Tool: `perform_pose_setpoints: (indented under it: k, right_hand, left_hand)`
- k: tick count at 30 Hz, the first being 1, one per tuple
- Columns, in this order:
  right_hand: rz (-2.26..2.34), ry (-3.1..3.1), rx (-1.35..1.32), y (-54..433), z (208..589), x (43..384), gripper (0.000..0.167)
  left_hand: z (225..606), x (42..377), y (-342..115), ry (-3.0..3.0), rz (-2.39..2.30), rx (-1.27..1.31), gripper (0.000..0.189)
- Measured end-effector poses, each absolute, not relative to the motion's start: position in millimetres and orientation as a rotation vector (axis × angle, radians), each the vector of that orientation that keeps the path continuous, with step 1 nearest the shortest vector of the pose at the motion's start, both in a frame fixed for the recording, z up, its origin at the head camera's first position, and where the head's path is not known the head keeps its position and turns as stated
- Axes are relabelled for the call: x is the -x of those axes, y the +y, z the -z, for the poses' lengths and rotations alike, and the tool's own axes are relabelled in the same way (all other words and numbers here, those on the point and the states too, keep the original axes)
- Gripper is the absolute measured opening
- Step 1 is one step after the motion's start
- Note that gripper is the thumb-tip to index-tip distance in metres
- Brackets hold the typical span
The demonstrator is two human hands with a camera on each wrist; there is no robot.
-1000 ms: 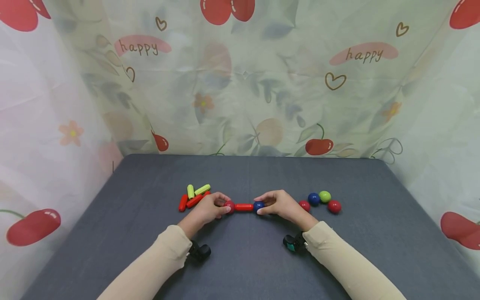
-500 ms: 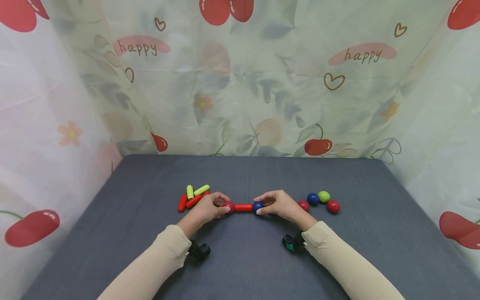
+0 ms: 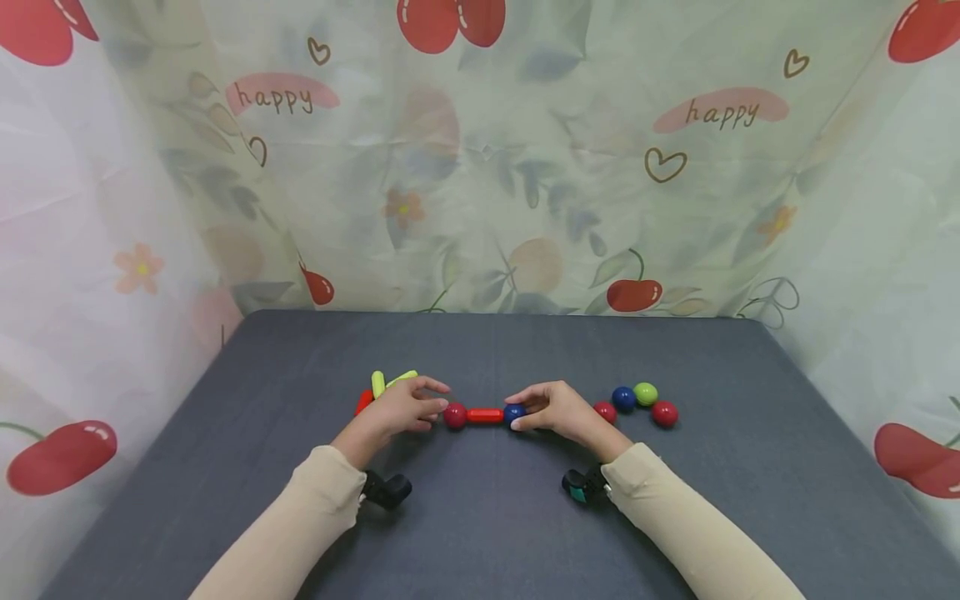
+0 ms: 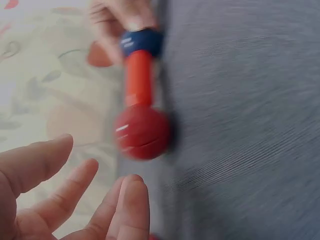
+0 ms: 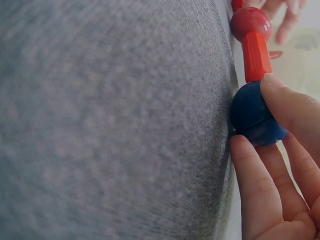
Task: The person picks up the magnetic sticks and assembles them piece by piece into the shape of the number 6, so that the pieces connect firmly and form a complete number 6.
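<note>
Hanging behind the table (image 3: 495, 517), a pale curtain (image 3: 480, 175) carries printed cherries, hearts and the word "happy". The table is dark grey, and two cream sleeves (image 3: 281, 525) reach over it from the near side. Of the hands, the left hand (image 3: 397, 410) holds nothing: its fingers are spread wide, just beside the joined piece (image 3: 485, 415) and apart from it. The right hand (image 3: 566, 414) pinches the blue ball (image 3: 513, 414) of that piece between thumb and fingers. The joined piece runs crosswise between the hands: a red ball (image 3: 455, 416) at its left end, a red rod in the middle, the blue ball at its right end. Near the right wrist sit four loose balls (image 3: 646, 394), two red, one blue, one green. Smallest are the loose rods (image 3: 378, 383), yellow-green and red, partly hidden by the left hand.
</note>
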State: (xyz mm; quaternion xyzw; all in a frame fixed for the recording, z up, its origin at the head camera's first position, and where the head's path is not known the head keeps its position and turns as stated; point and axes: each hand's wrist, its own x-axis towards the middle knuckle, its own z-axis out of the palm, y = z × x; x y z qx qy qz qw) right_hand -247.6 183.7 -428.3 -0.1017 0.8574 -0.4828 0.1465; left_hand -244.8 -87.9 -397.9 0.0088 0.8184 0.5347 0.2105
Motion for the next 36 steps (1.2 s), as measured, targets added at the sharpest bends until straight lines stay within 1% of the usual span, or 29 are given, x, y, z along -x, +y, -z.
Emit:
perform_pose_setpoints:
  k: [7,12,17,24,31,36]
  right_hand:
    - [1.396,2.456,0.257,182.9,428.8,247.9,0.036]
    - [1.398,2.45,0.247,183.3,428.4,247.7,0.036]
    - [1.391,2.453,0.241,184.4,429.1,248.7,0.036]
    - [1.383,2.458,0.253,183.9,430.7,249.9,0.036]
    - [1.383,2.466,0.267,183.3,429.8,249.6,0.034]
    - [1.384,2.462,0.265,183.1,428.7,249.0,0.035]
  left_hand:
    - [371.5,251.5,-120.8,2.343,-1.526,0.005,0.039]
    - [364.8,256.3,-148.3,2.394,-1.542,0.081,0.04]
    - [373.3,258.6,-167.7,2.428,-1.543,0.192,0.042]
    - [394.7,260.4,-182.3,2.398,-1.444,0.366,0.048]
    - [403.7,261.1,-187.0,2.329,-1.428,0.334,0.06]
    - [407.8,263.6,-186.5,2.325,-1.423,0.317,0.059]
